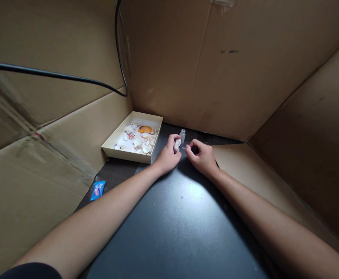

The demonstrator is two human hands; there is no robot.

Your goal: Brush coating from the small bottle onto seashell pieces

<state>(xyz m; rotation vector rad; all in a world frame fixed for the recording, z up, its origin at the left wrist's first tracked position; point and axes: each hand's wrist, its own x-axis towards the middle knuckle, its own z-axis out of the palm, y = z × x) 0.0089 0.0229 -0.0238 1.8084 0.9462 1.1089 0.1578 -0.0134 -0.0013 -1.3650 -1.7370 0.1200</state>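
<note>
Head view: I have left hand (167, 158) grasping 1 ridged shell (177, 144) at frame centre, right hand (202, 155) pinching thin rod (183, 147) beside it; clear bottle (182, 135) just above.

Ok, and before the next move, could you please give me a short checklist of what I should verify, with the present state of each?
1. Left hand has hold of the ridged shell: ok.
2. Right hand has hold of the thin tool: ok.
3. Tool tip touches the shell: cannot tell; it points that way, but the contact is too small to see.
4. Small clear bottle stands upright behind the hands: ok.
5. Black cable is away from both hands: ok, it hangs at upper left.
6. Blue packet is away from both hands: ok.
</note>
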